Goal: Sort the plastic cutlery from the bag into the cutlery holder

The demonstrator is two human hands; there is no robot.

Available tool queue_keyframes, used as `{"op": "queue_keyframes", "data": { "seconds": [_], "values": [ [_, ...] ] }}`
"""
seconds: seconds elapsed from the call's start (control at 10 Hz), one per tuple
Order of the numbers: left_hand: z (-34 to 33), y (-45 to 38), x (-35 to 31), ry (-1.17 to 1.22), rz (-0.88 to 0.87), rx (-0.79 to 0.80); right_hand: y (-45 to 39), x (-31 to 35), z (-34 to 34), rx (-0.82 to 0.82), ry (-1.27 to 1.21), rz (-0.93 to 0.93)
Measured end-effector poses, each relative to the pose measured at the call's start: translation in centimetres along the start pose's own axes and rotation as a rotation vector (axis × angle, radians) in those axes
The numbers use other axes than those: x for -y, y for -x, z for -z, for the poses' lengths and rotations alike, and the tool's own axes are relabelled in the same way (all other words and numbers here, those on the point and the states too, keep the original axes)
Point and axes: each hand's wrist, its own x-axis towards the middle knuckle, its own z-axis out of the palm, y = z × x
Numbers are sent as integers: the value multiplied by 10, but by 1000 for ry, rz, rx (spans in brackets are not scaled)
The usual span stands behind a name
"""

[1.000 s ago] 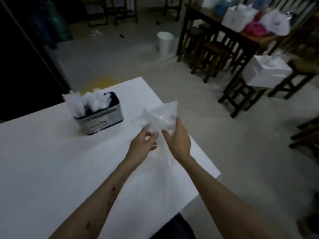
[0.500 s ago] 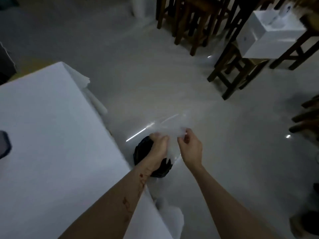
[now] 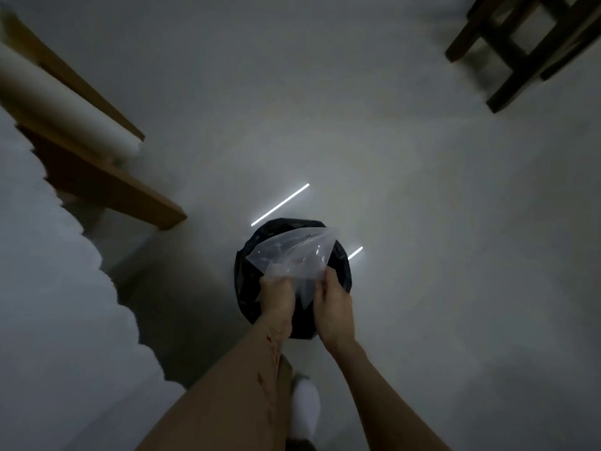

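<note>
A clear plastic bag [image 3: 294, 252], crumpled and seemingly with no cutlery in it, hangs directly over a round bin lined with a black bag [image 3: 341, 275] on the floor. My left hand [image 3: 276, 296] grips the bag's lower left part in a fist. My right hand [image 3: 333, 304] pinches the bag's lower right edge. The cutlery holder is out of view.
The white-covered table [image 3: 58, 320] fills the left side, with its wooden frame [image 3: 107, 177] showing at the upper left. A dark wooden stool [image 3: 520, 47] stands at the upper right. Grey floor surrounds the bin. My white shoe [image 3: 304, 408] shows at the bottom.
I have turned away from the table and look straight down. Both hands carried the bag from above the tabletop to right over the black bin. The holder left the view.
</note>
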Motion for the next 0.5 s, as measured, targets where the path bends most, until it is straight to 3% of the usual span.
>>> {"op": "queue_keyframes", "data": {
  "seconds": [0.1, 0.2, 0.3, 0.5],
  "values": [
    [7, -15, 15, -38, 78, 40, -10, -28, -18, 128, 20, -35],
    [19, -28, 21, -362, 165, -88, -8, -36, -24, 263, 176, -90],
    [28, 9, -7, -785, 60, -94, -3, -18, -12, 282, 250, -103],
    [68, 118, -94, -1173, -367, -45, 12, 92, 47, 306, 775, 175]
  ]
}}
